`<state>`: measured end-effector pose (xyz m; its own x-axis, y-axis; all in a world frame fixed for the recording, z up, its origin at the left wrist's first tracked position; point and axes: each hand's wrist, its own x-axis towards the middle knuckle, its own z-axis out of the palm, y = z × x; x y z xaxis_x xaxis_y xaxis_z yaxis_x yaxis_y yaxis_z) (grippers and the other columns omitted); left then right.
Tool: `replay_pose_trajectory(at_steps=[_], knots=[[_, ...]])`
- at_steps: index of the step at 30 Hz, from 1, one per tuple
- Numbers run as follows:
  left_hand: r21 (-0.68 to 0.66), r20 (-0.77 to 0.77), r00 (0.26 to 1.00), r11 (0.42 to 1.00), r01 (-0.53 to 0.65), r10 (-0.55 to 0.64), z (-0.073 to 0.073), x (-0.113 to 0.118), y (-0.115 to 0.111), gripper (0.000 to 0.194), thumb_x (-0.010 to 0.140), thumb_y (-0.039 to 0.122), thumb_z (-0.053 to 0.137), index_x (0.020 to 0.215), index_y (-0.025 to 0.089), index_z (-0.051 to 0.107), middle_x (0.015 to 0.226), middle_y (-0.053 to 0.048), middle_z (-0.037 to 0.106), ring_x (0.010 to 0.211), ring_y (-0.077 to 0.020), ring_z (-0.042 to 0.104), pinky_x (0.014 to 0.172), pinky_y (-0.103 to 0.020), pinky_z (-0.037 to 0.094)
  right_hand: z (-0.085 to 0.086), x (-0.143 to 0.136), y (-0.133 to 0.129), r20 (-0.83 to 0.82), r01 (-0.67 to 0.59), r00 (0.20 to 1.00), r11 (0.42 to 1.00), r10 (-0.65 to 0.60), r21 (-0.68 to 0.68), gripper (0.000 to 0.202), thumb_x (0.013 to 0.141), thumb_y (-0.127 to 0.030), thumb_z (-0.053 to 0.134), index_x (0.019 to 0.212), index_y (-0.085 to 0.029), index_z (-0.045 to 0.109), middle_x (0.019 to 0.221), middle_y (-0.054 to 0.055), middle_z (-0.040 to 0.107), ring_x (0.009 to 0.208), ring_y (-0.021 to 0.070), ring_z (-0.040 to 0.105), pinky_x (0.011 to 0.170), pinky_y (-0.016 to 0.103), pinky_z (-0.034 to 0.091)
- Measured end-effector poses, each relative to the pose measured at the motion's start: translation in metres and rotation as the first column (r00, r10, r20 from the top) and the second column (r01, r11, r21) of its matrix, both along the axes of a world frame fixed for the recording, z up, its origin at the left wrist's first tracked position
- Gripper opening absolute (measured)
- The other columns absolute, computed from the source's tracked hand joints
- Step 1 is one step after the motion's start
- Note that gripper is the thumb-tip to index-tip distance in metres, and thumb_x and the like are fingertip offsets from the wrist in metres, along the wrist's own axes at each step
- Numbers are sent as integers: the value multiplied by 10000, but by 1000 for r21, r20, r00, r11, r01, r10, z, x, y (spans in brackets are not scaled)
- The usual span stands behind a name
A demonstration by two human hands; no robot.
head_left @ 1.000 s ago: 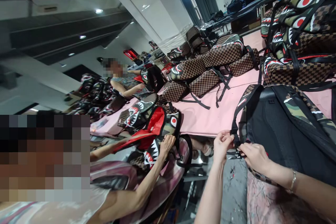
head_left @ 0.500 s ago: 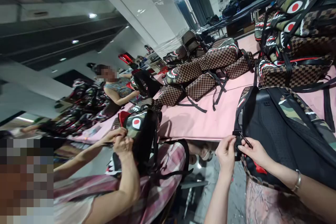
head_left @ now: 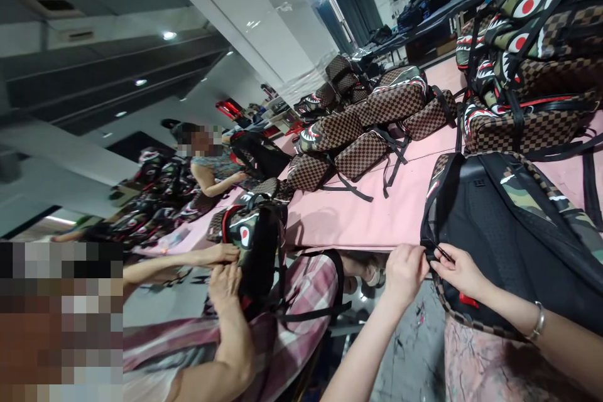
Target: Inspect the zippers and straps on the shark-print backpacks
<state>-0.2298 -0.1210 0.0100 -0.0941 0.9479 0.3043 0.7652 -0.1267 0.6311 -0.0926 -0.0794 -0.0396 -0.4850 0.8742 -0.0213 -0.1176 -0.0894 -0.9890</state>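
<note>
A black-backed backpack [head_left: 494,232] with checkered trim and camouflage straps lies at the table's front edge, partly overhanging it. My right hand [head_left: 459,273], a metal bangle at its wrist, is closed round a thin dark pointed tool [head_left: 444,254], perhaps thread snips. The tool's tip is by the backpack's left side edge. Pinched together beside that edge are the fingers of my left hand [head_left: 407,271]; what they hold, if anything, is too small to make out. Below my right hand a red tab [head_left: 468,300] shows against the black back.
Shark-face backpacks [head_left: 527,75] are stacked at the right rear. Checkered bags [head_left: 362,154] lie along the pink table [head_left: 330,220]. At my left a seated co-worker's hands [head_left: 226,270] handle another backpack [head_left: 261,251]. Farther back, another person [head_left: 211,176] stands at the table.
My left hand has turned over, its fingers more curled, and its forearm has swung left. My right hand stays near the backpack's edge with the tool. The co-worker's hands and backpack have shifted.
</note>
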Motion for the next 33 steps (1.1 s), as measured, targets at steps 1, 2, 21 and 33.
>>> replay_pose_trajectory(at_steps=[1, 2, 21, 33], knots=[[-62, 187, 982, 998, -17, 28, 1, 0, 2, 135, 755, 225, 545, 783, 182, 670, 656, -36, 561, 636, -145, 494, 628, -264, 381, 0, 2, 0, 2, 0, 1000, 1000, 0, 4, 159, 674, -298, 616, 718, -178, 520, 690, -27, 476, 643, 103, 469, 669, 227, 479], [-135, 369, 927, 991, -18, 67, 2, 0, 3, 140, 744, 260, 554, 741, 170, 661, 612, -18, 526, 586, -129, 459, 588, -252, 360, 1, 4, 1, 5, 3, 1000, 1000, -3, 6, 148, 686, -292, 606, 726, -181, 516, 678, -33, 468, 629, 99, 462, 664, 226, 479], [-345, 938, 54, 909, 235, 343, 11, 26, -9, 294, 556, 262, 780, 654, 87, 565, 527, 68, 314, 469, -24, 221, 456, -185, 164, 6, 58, -23, 254, 151, 948, 975, -190, 163, 266, 865, -410, 432, 1008, -216, 545, 864, 38, 644, 797, 167, 611, 722, 259, 495], [-345, 938, 22, 930, 128, 345, 9, 45, -15, 287, 565, 277, 770, 670, 81, 589, 510, 61, 332, 477, -31, 249, 464, -185, 191, 18, 62, -25, 280, 0, 954, 935, -106, 355, 198, 841, -369, 493, 935, -230, 599, 908, 43, 674, 809, 175, 642, 690, 268, 567]])
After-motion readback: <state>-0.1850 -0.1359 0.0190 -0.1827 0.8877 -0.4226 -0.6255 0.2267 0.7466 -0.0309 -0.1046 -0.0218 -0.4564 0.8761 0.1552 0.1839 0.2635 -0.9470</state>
